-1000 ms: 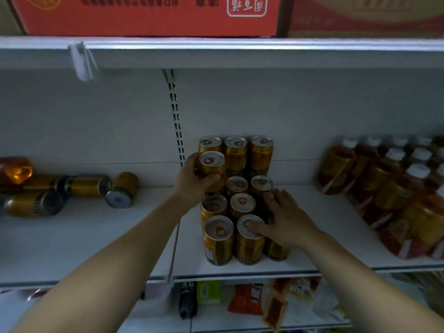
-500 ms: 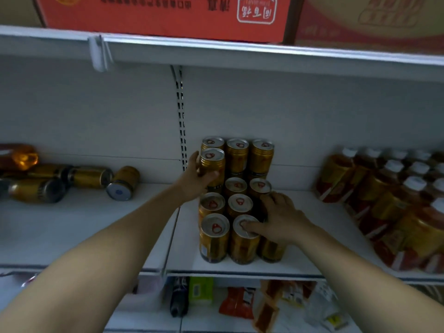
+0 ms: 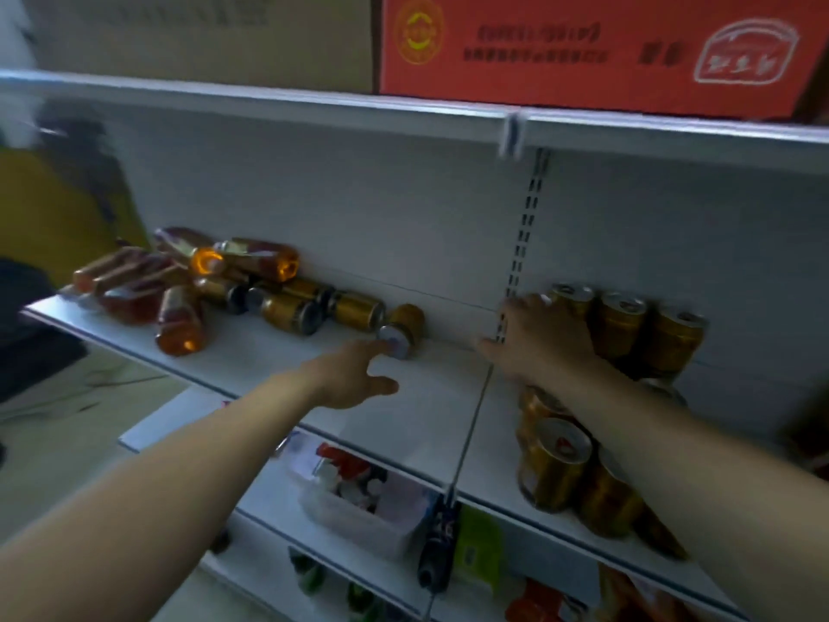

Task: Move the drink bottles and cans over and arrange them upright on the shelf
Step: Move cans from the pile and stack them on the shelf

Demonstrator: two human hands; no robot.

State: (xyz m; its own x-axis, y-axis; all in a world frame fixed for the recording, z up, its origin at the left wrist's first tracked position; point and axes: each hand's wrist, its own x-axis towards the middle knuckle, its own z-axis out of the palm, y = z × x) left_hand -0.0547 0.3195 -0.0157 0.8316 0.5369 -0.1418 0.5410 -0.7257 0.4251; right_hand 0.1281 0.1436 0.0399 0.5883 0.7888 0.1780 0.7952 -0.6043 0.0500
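Several gold cans lie on their sides on the left part of the white shelf [image 3: 426, 410]; the nearest lying can [image 3: 406, 327] points its silver end at me. Behind them, amber drink bottles [image 3: 179, 325] lie in a heap. My left hand [image 3: 354, 374] reaches over the shelf with straight fingers, fingertips just short of that can's end, holding nothing. On the right, gold cans stand upright in a two-level stack [image 3: 623, 325], with more at the front [image 3: 556, 460]. My right hand [image 3: 538, 343] rests with spread fingers against the stack's upper left can.
A red carton [image 3: 583, 47] and a brown carton [image 3: 202, 33] sit on the shelf above. A slotted upright [image 3: 525, 244] divides the back wall. The lower shelf holds a plastic tub [image 3: 359, 509] and a black item [image 3: 437, 545]. A blurred yellow shape [image 3: 54, 208] is at far left.
The view has swung left. My left hand let go of the upper left can and moved left toward the lying cans. My right hand rose from the front cans to the upper stack.
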